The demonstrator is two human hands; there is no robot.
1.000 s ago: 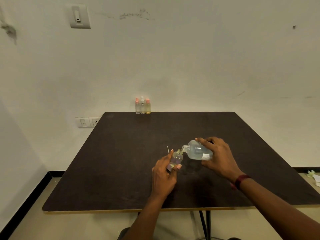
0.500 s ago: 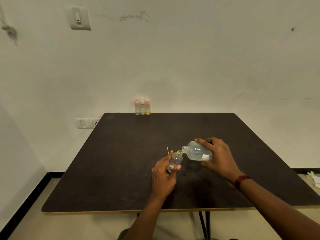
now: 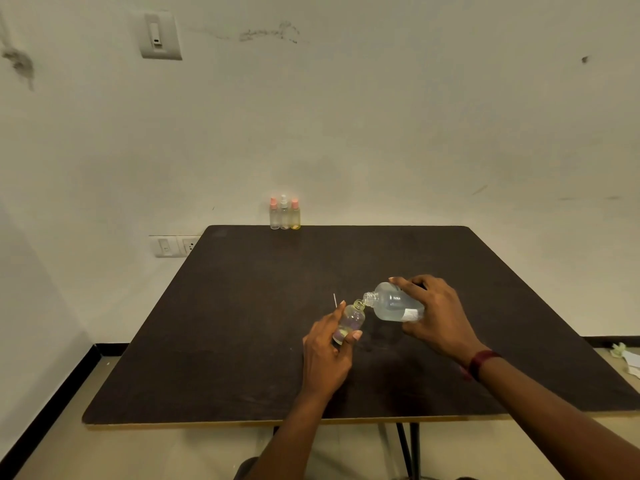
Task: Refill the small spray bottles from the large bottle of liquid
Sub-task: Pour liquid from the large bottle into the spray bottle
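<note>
Pouring is under way near the middle of the table (image 3: 242,323): the small spray bottle (image 3: 350,320), uncapped and tilted, sits in the left hand (image 3: 327,355), fingers wrapped round it. The right hand (image 3: 441,318) clasps the large bottle (image 3: 393,304), tipped neck-to-mouth against it. Risk: the narrow openings slipping apart, or overfilling, would spill liquid on the table. The large bottle's white label (image 3: 411,315) is unreadable. Three capped bottles (image 3: 284,214) stand at the far edge.

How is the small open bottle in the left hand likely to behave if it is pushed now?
The small bottle holds its round shape under the left hand, so it is probably stiff. Little liquid shows in it, so it is likely light and easy to tip if the large bottle nudges its neck. Uncapped, it would probably spill.
</note>
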